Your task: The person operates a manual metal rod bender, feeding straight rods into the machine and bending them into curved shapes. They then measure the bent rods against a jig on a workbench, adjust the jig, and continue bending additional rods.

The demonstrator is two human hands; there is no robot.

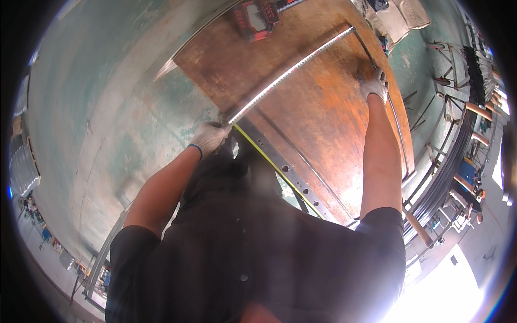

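Note:
A long silver strip with small marks along it, like a steel ruler, slants across a rusty brown metal-topped table. My left hand, in a pale glove, is closed round its near end by the table's left corner. My right hand, also gloved, grips a thin dark metal bar near the table's right side, its fingers curled over it. This bar seems to belong to a long, narrow frame lying on the table. The strip's far end meets the bar's far end.
A flat metal piece with holes and a yellow strip run along the near table edge. A red and black power tool lies at the far edge. Beige cloth or bags sit beyond. Long dark rods fill a rack at right.

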